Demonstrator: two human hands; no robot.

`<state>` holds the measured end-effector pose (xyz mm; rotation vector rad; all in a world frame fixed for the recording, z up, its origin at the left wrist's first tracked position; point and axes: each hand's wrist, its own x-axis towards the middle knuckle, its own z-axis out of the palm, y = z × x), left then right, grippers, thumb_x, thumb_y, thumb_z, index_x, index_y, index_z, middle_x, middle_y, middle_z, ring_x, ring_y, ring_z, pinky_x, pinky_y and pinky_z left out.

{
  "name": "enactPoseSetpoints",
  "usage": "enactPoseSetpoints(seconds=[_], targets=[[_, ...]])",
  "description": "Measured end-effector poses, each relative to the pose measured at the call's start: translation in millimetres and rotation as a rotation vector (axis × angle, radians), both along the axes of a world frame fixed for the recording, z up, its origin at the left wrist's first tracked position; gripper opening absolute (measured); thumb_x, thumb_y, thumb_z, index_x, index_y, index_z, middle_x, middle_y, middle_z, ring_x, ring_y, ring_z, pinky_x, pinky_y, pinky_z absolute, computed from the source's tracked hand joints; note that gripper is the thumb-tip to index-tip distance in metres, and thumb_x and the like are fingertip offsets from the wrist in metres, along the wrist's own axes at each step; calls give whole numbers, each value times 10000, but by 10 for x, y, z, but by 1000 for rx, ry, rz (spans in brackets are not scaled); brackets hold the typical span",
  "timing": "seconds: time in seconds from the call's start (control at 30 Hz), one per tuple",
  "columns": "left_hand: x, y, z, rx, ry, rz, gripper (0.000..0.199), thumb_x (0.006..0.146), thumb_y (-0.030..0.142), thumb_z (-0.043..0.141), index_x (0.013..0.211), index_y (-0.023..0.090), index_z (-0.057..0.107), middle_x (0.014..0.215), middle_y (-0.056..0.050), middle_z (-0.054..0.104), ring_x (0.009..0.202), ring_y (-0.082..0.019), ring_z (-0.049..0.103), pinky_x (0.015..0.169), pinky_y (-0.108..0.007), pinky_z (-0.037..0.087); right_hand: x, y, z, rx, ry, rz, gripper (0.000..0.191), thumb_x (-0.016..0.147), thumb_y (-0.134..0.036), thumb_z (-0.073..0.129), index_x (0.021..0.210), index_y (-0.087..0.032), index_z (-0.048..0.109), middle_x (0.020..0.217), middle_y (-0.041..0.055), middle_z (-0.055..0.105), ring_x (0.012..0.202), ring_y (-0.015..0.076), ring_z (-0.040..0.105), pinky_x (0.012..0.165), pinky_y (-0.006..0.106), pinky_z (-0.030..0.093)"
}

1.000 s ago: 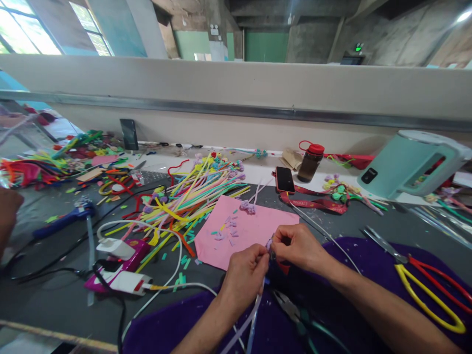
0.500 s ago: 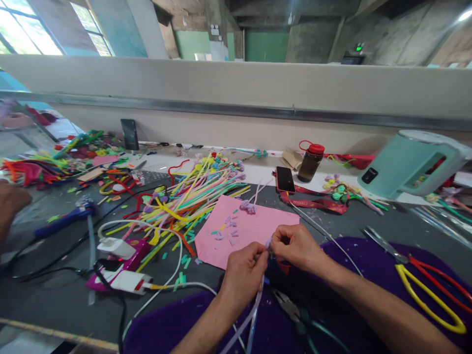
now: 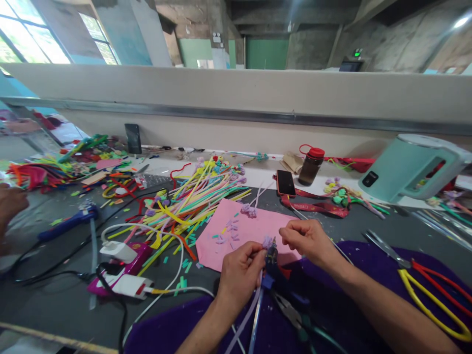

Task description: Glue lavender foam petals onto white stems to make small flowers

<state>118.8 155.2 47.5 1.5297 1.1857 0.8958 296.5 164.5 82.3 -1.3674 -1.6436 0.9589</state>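
Dark table (image 3: 55,307), hands (image 3: 239,270) (image 3: 309,241) now farther apart

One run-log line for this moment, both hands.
left hand: pinching lilac fuzzy craft piece | right hand: apart from it, grip unclear | between hands: blue glue gun, tip up | beyond: flat pink sheet

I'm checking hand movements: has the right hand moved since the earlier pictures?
Yes: against the pink sheet, the right hand has shifted rightward and slightly upward in view.
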Motion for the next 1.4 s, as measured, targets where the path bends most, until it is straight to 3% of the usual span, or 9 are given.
enactPoseSetpoints(seconds=[0.4,0.67,1.07,1.23,1.4], targets=[[-37,0,-4,26,-88,8,177,778,329,527,723,170,584,473,55,503,352,-62,437,367,-162,344,-110,-7,-108,-25,149,51,158,715,-213,534,571,-149,533,482,-54,451,429,65,393,424,179,298],[-80,4,-75,244,66,93,136,785,283,523,756,177,602,560,34,564,409,-71,486,428,-174,391,-223,-74,-185,-83,162,113,72,671,-158,574,603,-133,570,462,-61,459,420,55,381,416,173,288],[-53,1,4,493,228,112,126,767,203,514,750,187,638,658,2,655,567,-116,585,551,-206,441,-309,-74,-369,-149,362,149,169,678,-273,643,734,-140,555,643,-27,539,585,103,505,538,203,394],[-48,1,-6,561,307,92,118,774,200,522,771,186,639,674,-3,653,601,-118,591,576,-213,433,-288,-64,-357,-108,264,121,176,679,-272,642,779,-143,576,643,-27,550,556,95,493,517,197,387],[-44,1,-24,569,339,56,138,785,180,500,786,183,638,687,-8,650,605,-117,589,574,-210,420,-259,-42,-303,-51,197,81,417,643,-177,637,1049,-178,543,865,13,593,559,82,499,510,200,389]])
